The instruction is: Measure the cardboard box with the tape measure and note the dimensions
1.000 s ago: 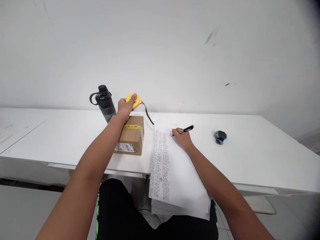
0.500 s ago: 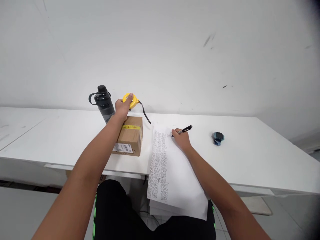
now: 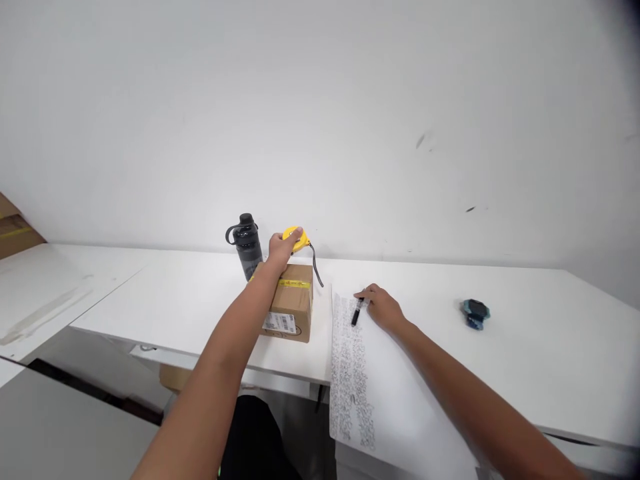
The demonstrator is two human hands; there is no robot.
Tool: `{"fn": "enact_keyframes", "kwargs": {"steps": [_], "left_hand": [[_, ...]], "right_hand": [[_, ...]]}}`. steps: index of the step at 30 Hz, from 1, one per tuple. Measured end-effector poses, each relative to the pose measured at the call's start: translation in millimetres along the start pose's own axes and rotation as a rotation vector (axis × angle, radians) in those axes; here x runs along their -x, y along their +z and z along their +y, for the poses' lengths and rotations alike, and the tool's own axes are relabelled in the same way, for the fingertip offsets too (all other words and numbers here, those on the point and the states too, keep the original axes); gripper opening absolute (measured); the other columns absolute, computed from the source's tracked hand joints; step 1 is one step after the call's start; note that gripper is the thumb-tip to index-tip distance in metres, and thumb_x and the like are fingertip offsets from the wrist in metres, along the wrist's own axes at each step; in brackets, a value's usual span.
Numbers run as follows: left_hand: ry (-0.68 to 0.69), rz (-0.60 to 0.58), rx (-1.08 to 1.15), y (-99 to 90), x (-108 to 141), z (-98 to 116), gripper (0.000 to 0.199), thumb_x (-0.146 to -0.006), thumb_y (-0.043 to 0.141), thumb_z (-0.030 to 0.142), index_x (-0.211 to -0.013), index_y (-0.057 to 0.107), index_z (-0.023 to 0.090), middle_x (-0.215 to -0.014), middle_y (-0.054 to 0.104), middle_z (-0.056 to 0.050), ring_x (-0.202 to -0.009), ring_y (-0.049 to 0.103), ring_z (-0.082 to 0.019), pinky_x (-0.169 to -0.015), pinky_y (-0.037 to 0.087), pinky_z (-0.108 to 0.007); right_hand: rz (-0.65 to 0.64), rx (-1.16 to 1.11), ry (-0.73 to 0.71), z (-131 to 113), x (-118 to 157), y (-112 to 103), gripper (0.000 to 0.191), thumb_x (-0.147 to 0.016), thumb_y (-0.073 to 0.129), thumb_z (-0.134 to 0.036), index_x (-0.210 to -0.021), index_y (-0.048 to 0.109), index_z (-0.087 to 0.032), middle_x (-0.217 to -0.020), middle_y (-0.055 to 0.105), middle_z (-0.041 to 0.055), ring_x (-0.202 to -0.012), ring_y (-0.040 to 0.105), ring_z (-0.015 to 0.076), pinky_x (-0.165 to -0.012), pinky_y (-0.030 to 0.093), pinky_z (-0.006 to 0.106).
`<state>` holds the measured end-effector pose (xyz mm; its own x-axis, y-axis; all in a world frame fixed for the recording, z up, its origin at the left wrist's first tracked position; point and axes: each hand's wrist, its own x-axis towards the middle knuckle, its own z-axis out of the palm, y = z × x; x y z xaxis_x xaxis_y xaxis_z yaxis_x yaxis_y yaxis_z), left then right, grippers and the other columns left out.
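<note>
My left hand (image 3: 283,248) grips a yellow tape measure (image 3: 298,238) above the back of a brown cardboard box (image 3: 300,303); its black strap hangs to the right. The box bears yellow tape and a white label. My right hand (image 3: 383,305) rests near the top of a white paper sheet (image 3: 400,400), its fingers closed on a black pen (image 3: 357,313) that points down toward me. Dense handwriting-like marks fill the left part of the sheet, which hangs over the table's front edge.
A dark bottle (image 3: 249,250) with a loop handle stands behind and left of the box. On the right of the white table (image 3: 525,333) lies a dark blue watch-like object (image 3: 475,312). Another cardboard box (image 3: 17,230) is at the far left.
The view has shifted left, so things appear farther right and lower. The pen in my right hand has swung round from pointing up and right to lying downward over the paper.
</note>
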<state>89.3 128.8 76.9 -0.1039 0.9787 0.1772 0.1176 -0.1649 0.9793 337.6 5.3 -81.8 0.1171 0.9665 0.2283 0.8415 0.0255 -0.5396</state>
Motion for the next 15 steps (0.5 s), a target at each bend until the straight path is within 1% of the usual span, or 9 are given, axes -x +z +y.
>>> {"fn": "enact_keyframes", "kwargs": {"steps": [2, 3, 5, 7, 9, 10, 12, 13, 15], "left_hand": [[0.015, -0.019, -0.012, -0.9, 0.7, 0.4, 0.051, -0.061, 0.079, 0.060, -0.078, 0.051, 0.020, -0.071, 0.058, -0.001, -0.064, 0.053, -0.013, -0.058, 0.040, -0.027], [0.032, -0.024, -0.027, -1.2, 0.9, 0.0, 0.052, -0.061, 0.079, 0.060, -0.078, 0.052, 0.020, -0.072, 0.058, -0.001, -0.064, 0.053, -0.013, -0.058, 0.040, -0.027], [0.071, -0.040, -0.063, -1.1, 1.0, -1.4, 0.053, -0.059, 0.080, 0.061, -0.078, 0.053, 0.020, -0.072, 0.057, 0.000, -0.065, 0.052, -0.013, -0.059, 0.040, -0.027], [0.103, -0.077, -0.085, -0.6, 1.7, -3.0, 0.053, -0.058, 0.080, 0.061, -0.078, 0.054, 0.019, -0.072, 0.057, 0.000, -0.065, 0.052, -0.013, -0.059, 0.039, -0.027], [0.124, -0.120, -0.071, -0.1, 3.3, -3.4, 0.054, -0.058, 0.080, 0.062, -0.079, 0.055, 0.018, -0.072, 0.058, 0.000, -0.064, 0.052, -0.013, -0.059, 0.039, -0.026], [0.132, -0.138, -0.049, 0.1, 4.3, -3.1, 0.055, -0.058, 0.078, 0.064, -0.078, 0.055, 0.018, -0.071, 0.057, 0.001, -0.063, 0.051, -0.012, -0.058, 0.039, -0.026], [0.129, -0.180, 0.031, 0.1, 6.1, -1.8, 0.056, -0.062, 0.072, 0.069, -0.076, 0.056, 0.017, -0.067, 0.055, 0.001, -0.061, 0.050, -0.012, -0.057, 0.037, -0.025], [0.122, -0.210, 0.082, 0.0, 6.7, -1.1, 0.058, -0.065, 0.067, 0.073, -0.075, 0.056, 0.017, -0.066, 0.055, 0.001, -0.060, 0.050, -0.011, -0.057, 0.037, -0.025], [0.094, -0.250, 0.161, -0.2, 6.5, -0.4, 0.061, -0.070, 0.058, 0.077, -0.075, 0.058, 0.016, -0.065, 0.056, -0.001, -0.059, 0.051, -0.012, -0.058, 0.038, -0.026]], "right_hand": [[-0.059, -0.009, 0.038, -7.0, -10.2, -12.5, 0.050, -0.071, 0.043, 0.003, -0.096, 0.077, -0.023, -0.098, 0.062, 0.0073, -0.085, 0.059, 0.0192, -0.066, 0.040, 0.028], [-0.056, -0.008, 0.047, -14.6, -16.4, -20.2, 0.045, -0.072, 0.045, 0.001, -0.093, 0.077, -0.022, -0.096, 0.062, 0.0078, -0.080, 0.059, 0.0185, -0.066, 0.041, 0.029], [0.032, -0.065, 0.029, -39.1, -30.4, -35.8, 0.035, -0.079, 0.048, -0.008, -0.096, 0.076, -0.021, -0.096, 0.062, 0.0082, -0.079, 0.058, 0.0182, -0.071, 0.042, 0.031], [0.190, -0.306, -0.023, -74.2, -45.3, -48.1, 0.032, -0.088, 0.048, -0.024, -0.111, 0.070, -0.022, -0.098, 0.064, 0.0069, -0.084, 0.059, 0.0189, -0.079, 0.045, 0.033], [0.224, -0.609, -0.038, -113.1, -58.4, -55.0, 0.042, -0.090, 0.049, -0.044, -0.123, 0.061, -0.022, -0.098, 0.065, 0.0053, -0.086, 0.061, 0.0196, -0.078, 0.048, 0.034], [0.198, -0.719, -0.054, -131.2, -63.6, -56.4, 0.049, -0.088, 0.052, -0.050, -0.129, 0.057, -0.023, -0.102, 0.066, 0.0055, -0.090, 0.062, 0.0202, -0.078, 0.050, 0.034], [0.108, -0.871, -0.078, -160.3, -71.0, -56.0, 0.063, -0.084, 0.058, -0.055, -0.137, 0.047, -0.023, -0.109, 0.066, 0.0069, -0.098, 0.062, 0.0214, -0.077, 0.052, 0.033], [0.050, -0.917, -0.082, -170.3, -73.3, -54.5, 0.068, -0.081, 0.062, -0.055, -0.138, 0.044, -0.023, -0.111, 0.065, 0.0076, -0.101, 0.062, 0.0219, -0.077, 0.053, 0.033], [-0.040, -0.973, -0.082, -181.1, -76.4, -50.0, 0.066, -0.078, 0.068, -0.054, -0.133, 0.047, -0.023, -0.112, 0.065, 0.0082, -0.101, 0.062, 0.0223, -0.075, 0.055, 0.033]]}}
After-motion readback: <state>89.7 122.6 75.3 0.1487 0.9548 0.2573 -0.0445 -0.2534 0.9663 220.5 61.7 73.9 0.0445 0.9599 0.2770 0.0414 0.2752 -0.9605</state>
